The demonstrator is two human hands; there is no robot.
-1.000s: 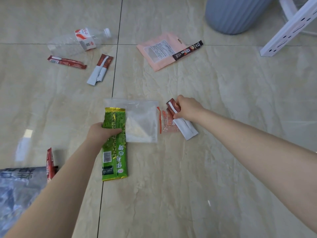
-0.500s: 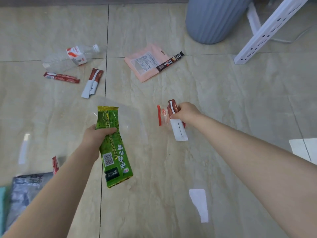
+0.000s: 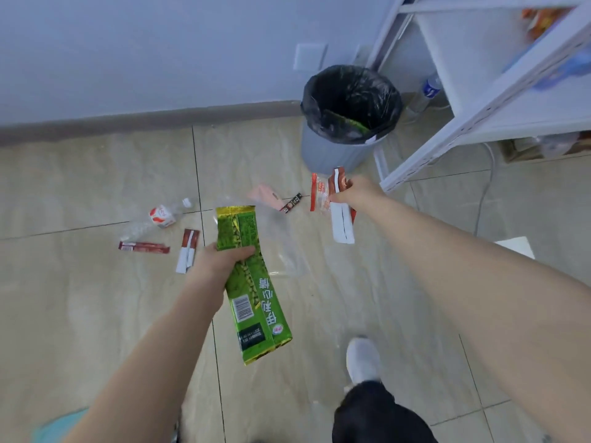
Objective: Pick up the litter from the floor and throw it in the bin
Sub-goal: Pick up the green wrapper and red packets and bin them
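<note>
My left hand grips a long green snack wrapper together with a clear plastic bag that hangs behind it. My right hand is shut on a brown-and-white sachet and a small red-and-clear packet, held up just in front of the grey bin. The bin has a black liner and some litter inside. On the floor lie a clear plastic bottle, a red stick sachet, a brown-and-white sachet, a pink pouch and a dark coffee stick.
A white metal shelf rack stands right of the bin, its leg close to my right hand. The wall and skirting run behind. My white shoe and dark trouser leg are at the bottom. A water bottle stands behind the bin.
I have stood up and lifted both hands with their litter off the floor. The view has tilted up, so the bin's open top and the wall show now.
</note>
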